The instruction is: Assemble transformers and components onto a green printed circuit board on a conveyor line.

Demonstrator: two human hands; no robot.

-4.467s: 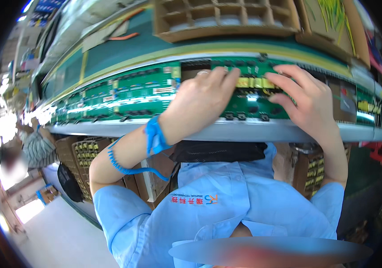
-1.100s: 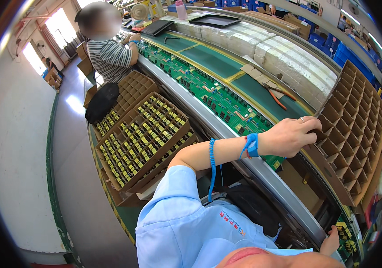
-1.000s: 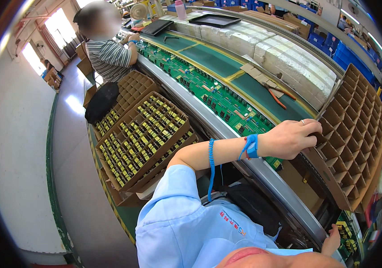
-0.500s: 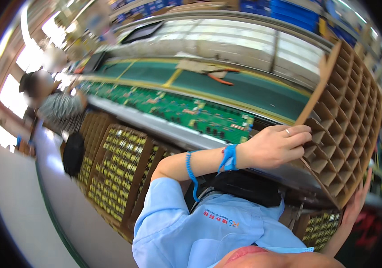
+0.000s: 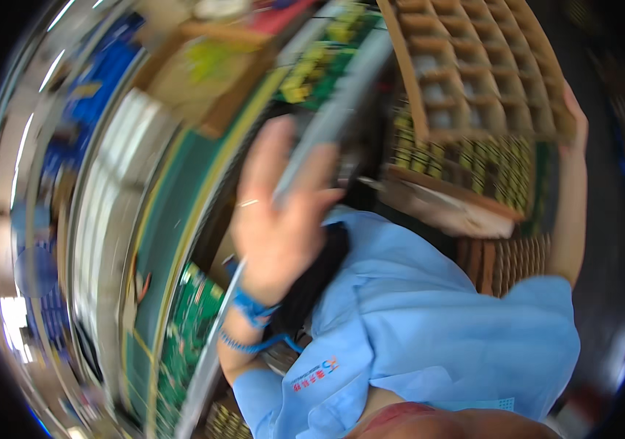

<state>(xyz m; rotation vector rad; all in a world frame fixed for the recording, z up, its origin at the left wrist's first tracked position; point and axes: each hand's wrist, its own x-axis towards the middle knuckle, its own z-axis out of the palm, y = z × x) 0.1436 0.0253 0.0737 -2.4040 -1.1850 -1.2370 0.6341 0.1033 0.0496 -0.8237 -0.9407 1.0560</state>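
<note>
A brown cardboard divider tray (image 5: 484, 69) with square cells is held up at the upper right. My right hand (image 5: 577, 121) grips its right edge near the lower corner; part of the fingers is hidden behind the cardboard. My left hand (image 5: 283, 212), smeared by motion, is off the tray with its fingers spread and nothing in them. It hovers over the metal edge rail (image 5: 213, 340) of the work line. On my left wrist is a blue strap (image 5: 254, 307) with a coiled cord.
Below the raised tray stands a box of yellow-and-black parts (image 5: 491, 172). Green circuit boards (image 5: 191, 322) lie along the green conveyor belt (image 5: 159, 227) on the left. A cardboard box (image 5: 217, 66) with a yellow-green item sits farther along. Another divided box (image 5: 521, 263) is beside my body.
My view has swung to the right. My left hand has let go of the divider tray and opened. My right hand still holds the tray, which is now over the box of yellow-and-black parts.
</note>
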